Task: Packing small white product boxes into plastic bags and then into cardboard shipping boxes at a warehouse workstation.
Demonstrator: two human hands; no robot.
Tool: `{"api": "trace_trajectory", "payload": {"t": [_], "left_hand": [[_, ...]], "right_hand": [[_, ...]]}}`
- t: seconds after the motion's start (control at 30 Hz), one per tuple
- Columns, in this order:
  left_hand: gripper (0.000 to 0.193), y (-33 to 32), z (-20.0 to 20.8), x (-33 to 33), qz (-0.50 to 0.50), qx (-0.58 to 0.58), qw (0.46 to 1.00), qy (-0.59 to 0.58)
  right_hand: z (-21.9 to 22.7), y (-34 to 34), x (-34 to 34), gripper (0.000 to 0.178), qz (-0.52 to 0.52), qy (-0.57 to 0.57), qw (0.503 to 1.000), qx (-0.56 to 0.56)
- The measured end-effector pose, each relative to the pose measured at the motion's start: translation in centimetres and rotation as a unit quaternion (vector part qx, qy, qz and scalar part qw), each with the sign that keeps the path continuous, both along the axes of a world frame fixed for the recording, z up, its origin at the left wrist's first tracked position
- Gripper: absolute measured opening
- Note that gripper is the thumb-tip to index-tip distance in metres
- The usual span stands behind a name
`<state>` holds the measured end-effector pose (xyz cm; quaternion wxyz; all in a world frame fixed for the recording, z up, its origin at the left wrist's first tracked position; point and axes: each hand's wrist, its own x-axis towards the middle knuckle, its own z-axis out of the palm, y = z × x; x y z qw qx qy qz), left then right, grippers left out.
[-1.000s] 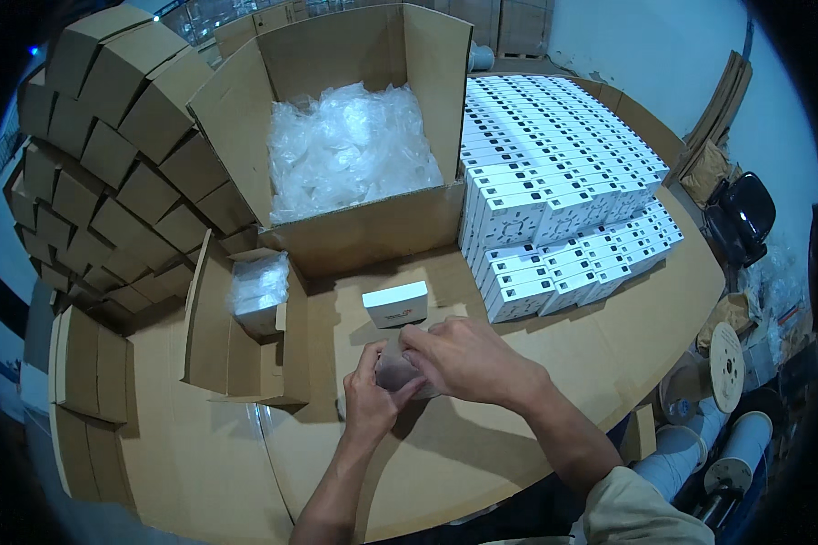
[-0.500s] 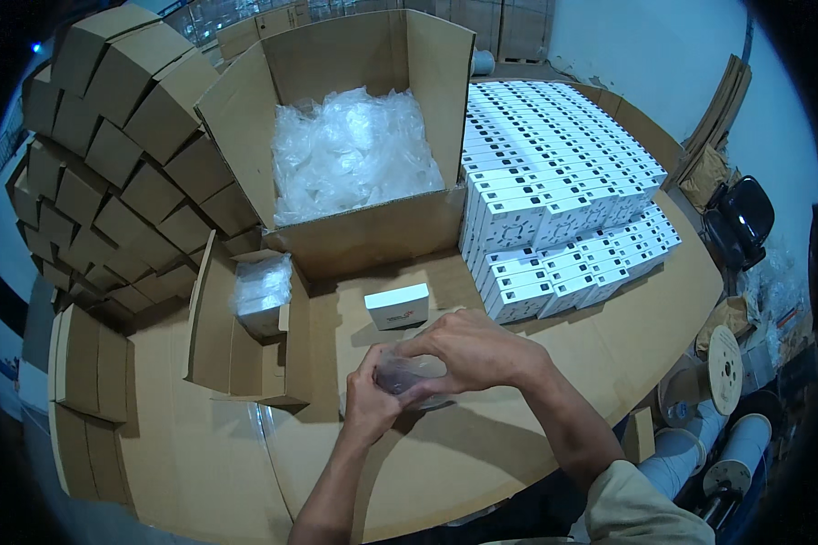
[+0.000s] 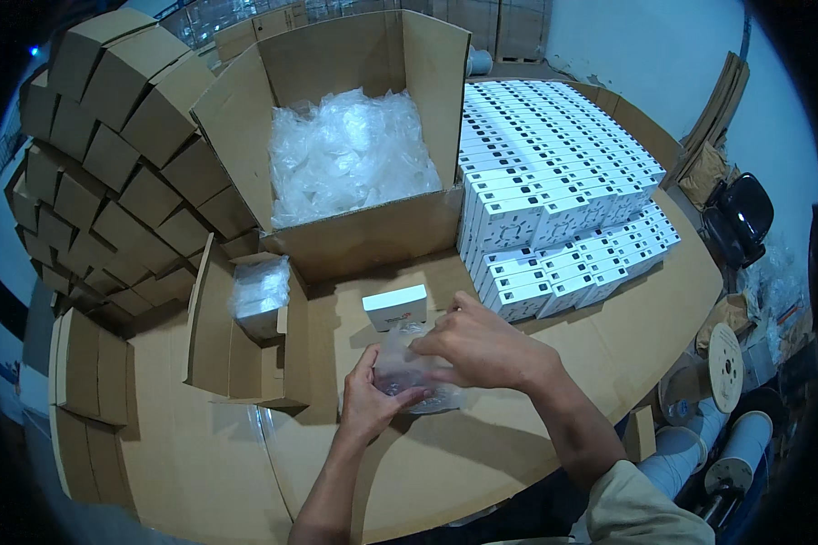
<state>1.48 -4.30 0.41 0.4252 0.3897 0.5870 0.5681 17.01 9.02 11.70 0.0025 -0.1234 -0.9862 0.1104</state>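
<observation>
My left hand [image 3: 370,401] is closed on the left side of a clear plastic bag [image 3: 400,363], thumb across its lower front. At the bag's right edge, the bent fingers of my right hand [image 3: 475,346] pinch the film. Just beyond the bag a small white box [image 3: 395,308] stands on the cardboard-covered table [image 3: 482,454]. Left of my hands is an open brown carton [image 3: 245,368], with several clear-wrapped packs [image 3: 262,289] in its far end. Whether anything lies inside the bag I cannot make out.
Behind stands a large open carton [image 3: 364,232] heaped with clear plastic bags [image 3: 354,159]. Rows of stacked white boxes [image 3: 554,195] fill the back right. Brown cartons [image 3: 123,200] are piled at the left. Cable reels [image 3: 725,371] and a black chair [image 3: 741,218] stand beyond the table's right edge.
My right hand has shifted slightly right and away from my left thumb, with its fingers more curled. The bag now stands up and spreads wider between my hands.
</observation>
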Motion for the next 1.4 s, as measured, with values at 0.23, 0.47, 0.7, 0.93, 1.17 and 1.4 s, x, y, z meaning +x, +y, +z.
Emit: {"api": "trace_trajectory", "payload": {"t": [0.23, 0.47, 0.7, 0.93, 1.17, 1.4], "left_hand": [[0.068, 0.1, -0.1, 0.0, 0.031, -0.001, 0.999, 0.026], [0.064, -0.3, 0.5, -0.5, 0.072, 0.0, 0.997, 0.033], [0.066, -0.4, 0.7, -0.9, 0.087, -0.001, 0.995, 0.042], [0.068, -0.3, 0.3, -1.5, 0.058, -0.016, 0.997, 0.046], [0.07, -0.2, 1.1, -1.7, 0.011, -0.021, 0.999, 0.041], [0.071, -0.1, 0.3, -2.0, 0.014, -0.037, 0.999, 0.034]], "right_hand": [[-2.8, 1.1, 0.5, 0.019, -0.095, 0.397, 0.862, -0.301], [-10.8, 1.7, -2.2, 0.03, -0.228, 0.524, 0.729, -0.377], [-11.8, 2.5, -2.5, 0.038, -0.126, 0.483, 0.796, -0.343], [-13.1, 3.4, -2.7, 0.032, -0.174, 0.476, 0.748, -0.428], [-10.3, 2.7, -2.1, 0.024, -0.157, 0.583, 0.632, -0.485], [-9.7, 2.3, -2.0, 0.021, -0.14, 0.598, 0.589, -0.525]]}}
